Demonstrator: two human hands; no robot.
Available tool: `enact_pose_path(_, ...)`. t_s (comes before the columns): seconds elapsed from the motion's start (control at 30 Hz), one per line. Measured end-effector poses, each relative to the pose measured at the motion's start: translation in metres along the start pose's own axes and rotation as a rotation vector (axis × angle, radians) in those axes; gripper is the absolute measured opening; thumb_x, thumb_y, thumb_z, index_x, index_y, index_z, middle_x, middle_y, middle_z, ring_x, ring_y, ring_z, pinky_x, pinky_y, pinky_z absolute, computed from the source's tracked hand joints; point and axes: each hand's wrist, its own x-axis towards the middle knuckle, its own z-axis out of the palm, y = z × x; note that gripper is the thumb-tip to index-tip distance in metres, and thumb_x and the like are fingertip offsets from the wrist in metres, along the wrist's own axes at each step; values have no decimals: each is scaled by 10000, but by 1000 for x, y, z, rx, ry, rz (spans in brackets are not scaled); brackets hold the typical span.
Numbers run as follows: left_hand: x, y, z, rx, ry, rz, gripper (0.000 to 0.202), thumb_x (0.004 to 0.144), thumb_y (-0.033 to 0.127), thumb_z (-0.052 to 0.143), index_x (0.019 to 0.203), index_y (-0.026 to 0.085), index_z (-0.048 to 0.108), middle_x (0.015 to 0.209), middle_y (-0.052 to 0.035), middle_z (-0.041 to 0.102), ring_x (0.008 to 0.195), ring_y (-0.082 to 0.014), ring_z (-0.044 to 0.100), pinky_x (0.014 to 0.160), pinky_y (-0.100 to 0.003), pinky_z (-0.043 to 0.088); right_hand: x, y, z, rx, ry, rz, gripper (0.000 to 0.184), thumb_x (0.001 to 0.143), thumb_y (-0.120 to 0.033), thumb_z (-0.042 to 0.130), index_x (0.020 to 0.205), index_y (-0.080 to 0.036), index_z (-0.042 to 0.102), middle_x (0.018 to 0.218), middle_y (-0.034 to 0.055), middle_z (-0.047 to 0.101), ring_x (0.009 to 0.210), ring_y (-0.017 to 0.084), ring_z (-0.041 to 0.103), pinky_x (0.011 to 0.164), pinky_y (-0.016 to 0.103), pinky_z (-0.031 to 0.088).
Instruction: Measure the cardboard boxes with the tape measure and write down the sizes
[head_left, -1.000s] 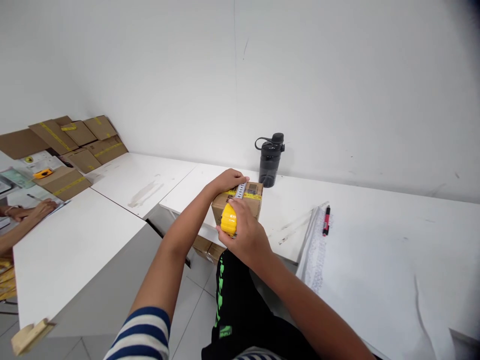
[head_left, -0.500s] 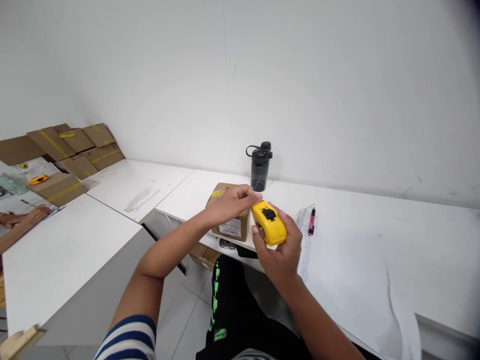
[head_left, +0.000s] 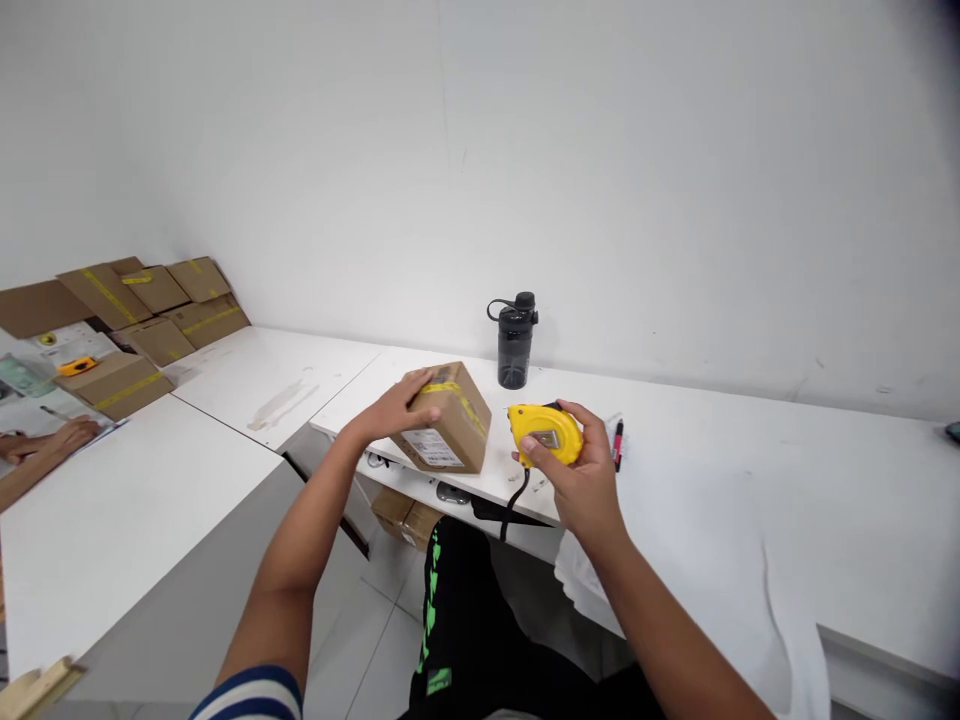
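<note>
My left hand [head_left: 390,410] grips the upper left of a small cardboard box [head_left: 469,430], its thumb on the near side and its fingers over the top. The box carries yellow tape and a white printed label, and it leans slightly on the white table. In my right hand [head_left: 589,480] is a yellow tape measure [head_left: 568,438], held just right of the box with the metal clip side facing me. No blade shows drawn out of it. A black wrist strap [head_left: 513,505] dangles from its lower end.
Behind the box stands a dark bottle [head_left: 514,345] near the wall. White paper sheets [head_left: 697,540] and a red-black pen [head_left: 618,445] lie to the right. At far left, taped boxes [head_left: 157,290] are stacked, and another person's hand [head_left: 75,435] rests by papers.
My left hand has left the tape measure's end and taken hold of the box, which has turned and tipped. My right hand has rotated the tape measure so its clip side shows.
</note>
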Motion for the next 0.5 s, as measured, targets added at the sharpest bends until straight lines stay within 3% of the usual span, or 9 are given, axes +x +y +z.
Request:
enact_pose_path(0.1, -27, -38, 5, -355, 232, -108, 840, 848, 739, 376, 1520, 241, 298, 1604, -60, 262, 1463, -307, 262, 1186, -433, 246, 13, -6, -7, 45, -165, 141, 752, 646, -406, 831, 1293, -338, 454, 1057, 13, 623, 896, 243, 685, 707, 465, 619)
enact_pose_path(0.17, -40, -55, 23, -590, 373, -153, 831, 855, 768, 280, 1478, 229, 385, 1534, -68, 408, 1420, -288, 357, 1165, -425, 292, 23, -9, -9, 1, -299, 236, 730, 663, -402, 824, 1298, -345, 469, 1062, 16, 623, 902, 243, 688, 708, 465, 620)
enact_pose_path(0.23, -47, -63, 48, -774, 431, -191, 849, 829, 805, 268, 1395, 219, 508, 1401, -77, 570, 1356, -276, 452, 1135, -413, 346, 32, -9, -9, -44, -404, 307, 691, 660, -386, 832, 1267, -321, 507, 1060, 25, 618, 912, 239, 678, 720, 468, 620)
enact_pose_path(0.3, -46, -63, 75, -901, 414, -217, 832, 808, 816, 316, 1312, 215, 593, 1276, -82, 663, 1308, -269, 508, 1109, -402, 384, 40, -5, -6, -82, -458, 321, 690, 632, -377, 851, 1232, -296, 522, 1035, 25, 622, 895, 229, 670, 725, 462, 620)
enact_pose_path(0.37, -42, -57, 97, -986, 361, -185, 773, 824, 787, 353, 1282, 223, 617, 1268, -75, 668, 1308, -258, 509, 1121, -391, 372, 46, 0, -2, -115, -474, 291, 721, 615, -390, 860, 1232, -291, 500, 1001, 20, 636, 845, 217, 672, 709, 443, 620)
enact_pose_path(0.5, -32, -38, 116, -1057, 243, -84, 643, 876, 662, 445, 1359, 250, 544, 1463, -66, 506, 1388, -255, 416, 1167, -398, 299, 52, 6, -1, -204, -435, 141, 729, 628, -390, 852, 1238, -304, 461, 963, 0, 668, 764, 186, 671, 693, 383, 601)
